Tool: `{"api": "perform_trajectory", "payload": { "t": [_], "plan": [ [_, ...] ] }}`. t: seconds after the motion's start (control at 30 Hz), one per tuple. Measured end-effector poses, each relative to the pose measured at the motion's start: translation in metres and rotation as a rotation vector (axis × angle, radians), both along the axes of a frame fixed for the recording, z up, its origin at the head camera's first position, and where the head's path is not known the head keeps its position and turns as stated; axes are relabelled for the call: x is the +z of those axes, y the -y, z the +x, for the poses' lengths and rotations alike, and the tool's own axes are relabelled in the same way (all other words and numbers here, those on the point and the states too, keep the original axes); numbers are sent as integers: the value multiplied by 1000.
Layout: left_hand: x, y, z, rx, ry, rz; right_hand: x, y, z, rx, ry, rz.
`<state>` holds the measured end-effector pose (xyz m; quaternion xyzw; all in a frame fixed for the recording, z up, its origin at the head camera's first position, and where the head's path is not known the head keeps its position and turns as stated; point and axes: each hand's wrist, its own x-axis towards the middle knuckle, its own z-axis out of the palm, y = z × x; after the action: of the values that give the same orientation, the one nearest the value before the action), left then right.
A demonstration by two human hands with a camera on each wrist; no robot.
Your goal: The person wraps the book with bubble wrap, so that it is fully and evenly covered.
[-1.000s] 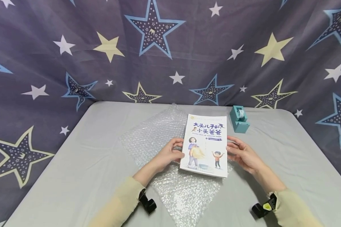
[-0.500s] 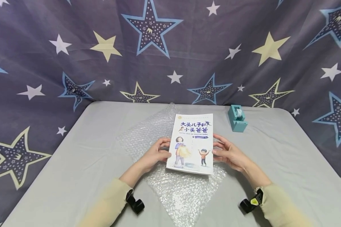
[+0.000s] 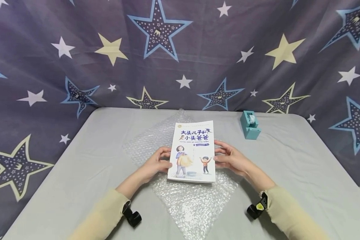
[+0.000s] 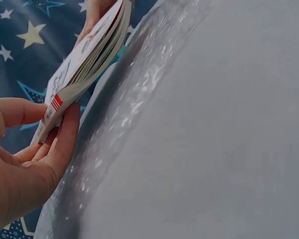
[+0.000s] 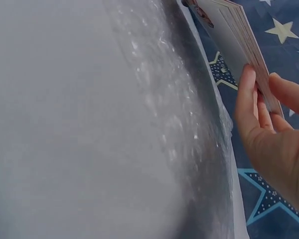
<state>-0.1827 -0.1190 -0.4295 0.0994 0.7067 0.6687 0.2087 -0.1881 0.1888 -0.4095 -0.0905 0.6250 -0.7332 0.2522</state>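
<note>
A white paperback book (image 3: 193,153) with purple Chinese lettering and drawn figures faces up between both hands. My left hand (image 3: 153,165) grips its left edge, thumb near the cover and fingers underneath; the left wrist view shows the spine (image 4: 53,109) in this grip. My right hand (image 3: 234,161) pinches the opposite edge, with fingers below the book (image 5: 239,40) in the right wrist view. Both wrist views show the book held above the sheet of bubble wrap (image 3: 192,206), which lies diagonally on the table. The book hides the middle of the sheet.
A teal tape dispenser (image 3: 250,126) with a roll of tape stands at the back right of the grey-covered table (image 3: 87,166). Behind the table hangs a dark curtain (image 3: 198,43) patterned with stars.
Both hands have carried the book to the left, over the middle of the bubble wrap. The head view has shifted slightly; the wrap and tape dispenser stay in place.
</note>
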Motion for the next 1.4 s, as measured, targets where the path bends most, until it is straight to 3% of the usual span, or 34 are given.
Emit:
{"api": "perform_trajectory", "payload": {
  "t": [0.3, 0.53, 1.07, 1.4],
  "plan": [
    [1, 14, -1, 24, -18, -34, 1, 17, -9, 7, 13, 70],
    [-1, 20, 2, -7, -21, -72, -7, 21, -11, 10, 19, 101],
    [3, 24, 0, -11, -55, -112, -6, 28, -19, -6, -28, 211],
    [2, 28, -4, -27, -35, -137, -9, 31, -21, -29, -22, 236]
  ]
}}
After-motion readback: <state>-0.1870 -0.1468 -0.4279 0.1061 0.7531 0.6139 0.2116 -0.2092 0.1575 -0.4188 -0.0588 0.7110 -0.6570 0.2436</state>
